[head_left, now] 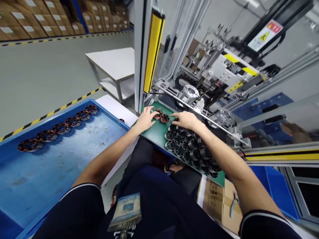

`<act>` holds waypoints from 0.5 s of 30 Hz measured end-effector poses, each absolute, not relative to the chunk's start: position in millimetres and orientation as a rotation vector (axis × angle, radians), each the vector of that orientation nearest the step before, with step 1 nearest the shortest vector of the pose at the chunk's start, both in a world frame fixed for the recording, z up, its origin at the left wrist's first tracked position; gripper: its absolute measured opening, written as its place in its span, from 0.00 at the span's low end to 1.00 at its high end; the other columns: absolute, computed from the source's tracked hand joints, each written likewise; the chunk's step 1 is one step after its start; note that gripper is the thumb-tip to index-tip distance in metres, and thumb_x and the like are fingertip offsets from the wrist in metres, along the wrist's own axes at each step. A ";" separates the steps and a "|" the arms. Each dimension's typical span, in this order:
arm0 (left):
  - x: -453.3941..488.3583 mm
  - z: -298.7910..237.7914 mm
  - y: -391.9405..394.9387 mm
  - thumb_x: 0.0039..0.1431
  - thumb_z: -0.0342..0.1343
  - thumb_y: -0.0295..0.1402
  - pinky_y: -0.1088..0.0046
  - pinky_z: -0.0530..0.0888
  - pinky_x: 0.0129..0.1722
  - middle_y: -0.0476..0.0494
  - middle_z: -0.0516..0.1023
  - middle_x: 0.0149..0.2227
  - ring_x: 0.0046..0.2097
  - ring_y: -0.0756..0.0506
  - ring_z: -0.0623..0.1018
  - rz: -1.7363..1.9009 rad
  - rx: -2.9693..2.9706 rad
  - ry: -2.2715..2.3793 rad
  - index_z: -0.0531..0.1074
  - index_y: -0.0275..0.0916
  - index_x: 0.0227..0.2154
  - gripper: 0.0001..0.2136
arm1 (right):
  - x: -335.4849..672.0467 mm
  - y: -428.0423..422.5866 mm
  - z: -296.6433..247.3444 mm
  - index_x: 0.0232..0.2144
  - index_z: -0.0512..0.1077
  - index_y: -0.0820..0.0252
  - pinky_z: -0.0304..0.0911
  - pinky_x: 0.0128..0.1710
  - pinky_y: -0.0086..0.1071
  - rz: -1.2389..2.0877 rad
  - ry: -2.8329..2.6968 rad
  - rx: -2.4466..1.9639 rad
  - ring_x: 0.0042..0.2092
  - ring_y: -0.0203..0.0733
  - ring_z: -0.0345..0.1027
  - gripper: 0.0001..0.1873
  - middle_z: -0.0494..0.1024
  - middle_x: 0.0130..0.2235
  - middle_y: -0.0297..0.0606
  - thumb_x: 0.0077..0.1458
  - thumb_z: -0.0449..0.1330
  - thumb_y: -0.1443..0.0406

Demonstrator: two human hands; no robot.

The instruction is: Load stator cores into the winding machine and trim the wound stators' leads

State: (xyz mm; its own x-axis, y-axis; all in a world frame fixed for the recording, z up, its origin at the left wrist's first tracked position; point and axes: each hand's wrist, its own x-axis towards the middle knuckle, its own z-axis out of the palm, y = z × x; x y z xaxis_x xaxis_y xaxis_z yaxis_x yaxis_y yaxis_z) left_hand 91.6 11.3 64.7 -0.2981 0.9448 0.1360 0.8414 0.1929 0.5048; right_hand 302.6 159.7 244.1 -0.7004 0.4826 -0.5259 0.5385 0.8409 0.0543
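Two copper-wound stators sit side by side on the green work mat [152, 132]. My left hand [146, 119] has its fingers and thumb closed at the edge of the left copper-wound stator [157, 115]. Close beside it lies the other wound stator [164, 118], with no hand on it. My right hand [185, 119] reaches over the near-left end of a block of black stator cores [178, 150]. Its fingers are bent around a dark core at the block's upper corner, which they partly hide. Several cores stand packed in rows below that hand.
To the left, a blue tray [74, 159] holds a row of wound stators [61, 128]. A machine with a round metal fixture [190, 93] stands behind the mat, beside a yellow upright bar [154, 49]. Pliers [233, 205] lie on a cardboard box [216, 197] at lower right.
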 end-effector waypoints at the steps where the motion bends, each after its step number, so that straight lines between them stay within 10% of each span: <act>1: 97.1 61.9 2.5 0.77 0.64 0.30 0.40 0.67 0.90 0.30 0.67 0.85 0.88 0.27 0.63 0.785 1.717 2.275 0.81 0.45 0.77 0.28 | 329.6 155.2 247.3 0.86 0.73 0.51 0.71 0.73 0.50 -0.130 2.530 0.803 0.72 0.65 0.81 0.34 0.90 0.67 0.54 0.87 0.61 0.50; 5: 144.4 43.7 -46.8 0.81 0.65 0.39 0.36 0.72 0.87 0.34 0.73 0.81 0.85 0.27 0.68 1.073 1.767 2.248 0.85 0.52 0.71 0.20 | 439.5 105.0 223.2 0.67 0.86 0.53 0.70 0.59 0.47 -0.095 2.839 0.793 0.54 0.56 0.83 0.20 0.91 0.50 0.46 0.87 0.61 0.54; 15: 217.6 32.4 -57.6 0.80 0.73 0.52 0.16 0.52 0.92 0.36 0.71 0.88 0.87 0.21 0.68 0.594 2.221 1.808 0.91 0.55 0.64 0.18 | 470.5 34.6 134.0 0.54 0.88 0.60 0.66 0.60 0.51 0.134 2.824 0.708 0.58 0.61 0.74 0.14 0.86 0.53 0.54 0.84 0.61 0.67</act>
State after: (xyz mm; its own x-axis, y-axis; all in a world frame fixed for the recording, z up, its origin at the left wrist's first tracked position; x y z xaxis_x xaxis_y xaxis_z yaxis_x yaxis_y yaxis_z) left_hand 217.6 -57.6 32.4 0.1631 0.9715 0.1721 0.8841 -0.2213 0.4116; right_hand 470.5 34.6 134.0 -0.8580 0.4748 -0.1961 0.4541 0.8795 0.1428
